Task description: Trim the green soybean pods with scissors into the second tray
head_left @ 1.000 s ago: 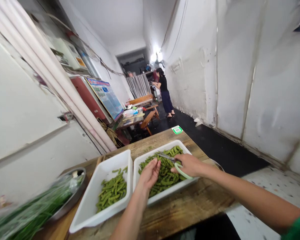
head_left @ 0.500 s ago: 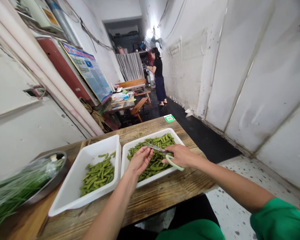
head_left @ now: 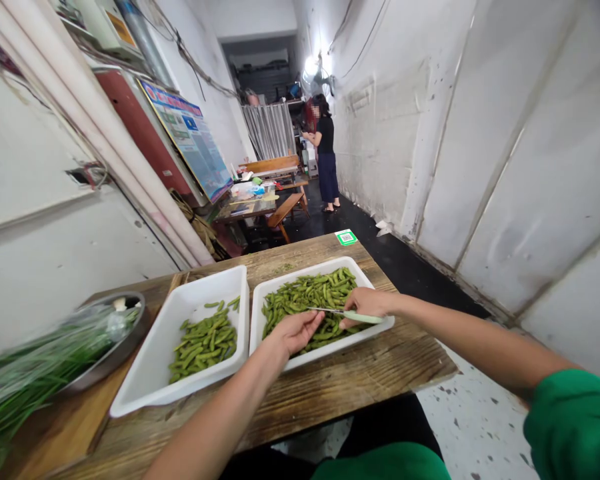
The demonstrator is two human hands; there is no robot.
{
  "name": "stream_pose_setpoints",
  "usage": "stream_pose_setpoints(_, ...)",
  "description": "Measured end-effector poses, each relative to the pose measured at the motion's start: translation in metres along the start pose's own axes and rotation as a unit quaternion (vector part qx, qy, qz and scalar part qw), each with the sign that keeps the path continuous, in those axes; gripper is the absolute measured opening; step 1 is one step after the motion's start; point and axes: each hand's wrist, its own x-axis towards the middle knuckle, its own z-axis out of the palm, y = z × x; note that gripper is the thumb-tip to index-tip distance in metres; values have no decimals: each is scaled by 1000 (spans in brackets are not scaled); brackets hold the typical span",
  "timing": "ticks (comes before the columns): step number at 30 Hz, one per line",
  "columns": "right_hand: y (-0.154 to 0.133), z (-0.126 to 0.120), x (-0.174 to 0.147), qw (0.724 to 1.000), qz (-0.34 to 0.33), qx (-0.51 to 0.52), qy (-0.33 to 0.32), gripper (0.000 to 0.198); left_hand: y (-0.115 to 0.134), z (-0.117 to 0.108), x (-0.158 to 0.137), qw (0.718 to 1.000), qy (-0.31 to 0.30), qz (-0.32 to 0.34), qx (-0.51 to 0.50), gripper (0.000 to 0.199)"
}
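My right hand (head_left: 366, 303) is closed round scissors (head_left: 364, 318) with pale green handles, over the right white tray (head_left: 256, 328). Their blades point left and look nearly closed, the tips by the fingers of my left hand. Fingertips together in a pinch, my left hand (head_left: 296, 331) is over the near side of that tray; whatever is between the fingers I cannot make out. Many green soybean pods (head_left: 307, 291) fill the right tray. A smaller heap of pods (head_left: 207, 343) lies in the left white tray (head_left: 145, 373), with a few loose ones near its far end.
Both trays stand on a wooden table (head_left: 330, 393). At the left is a metal bowl (head_left: 107, 363) with long green stalks (head_left: 35, 380) in plastic. A QR code card (head_left: 347, 237) lies at the far corner. Further back, a person (head_left: 326, 153) stands beyond another table (head_left: 245, 208) and a bench (head_left: 283, 210).
The view has shifted slightly, so the scene sits further right. The scissors have turned flatter, their blades closer together, and both hands are lower over the right tray.
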Motion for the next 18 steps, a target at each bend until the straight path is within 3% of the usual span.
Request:
stream_pose_setpoints(4,5,-6,3,988,35,126,-85,47,-1,-3,3,1000,9,-3,29,14)
stream_pose_setpoints(7,6,-12,-1,989,25,110,-95,47,11,-6,2,997,0,21,70,12)
stream_pose_setpoints(10,7,-12,-7,1000,1,-29,-5,41,40,-6,6,992,0,67,111,11)
stream_pose_setpoints(12,7,-7,-14,990,11,-119,70,37,60,-2,13,986,0,105,134,15)
stream_pose_setpoints(15,6,2,-25,982,37,-154,105,36,80,7,27,970,2,157,185,11)
stream_pose_setpoints(18,3,6,-34,978,24,-167,120,35,83,16,41,941,12,218,260,11)
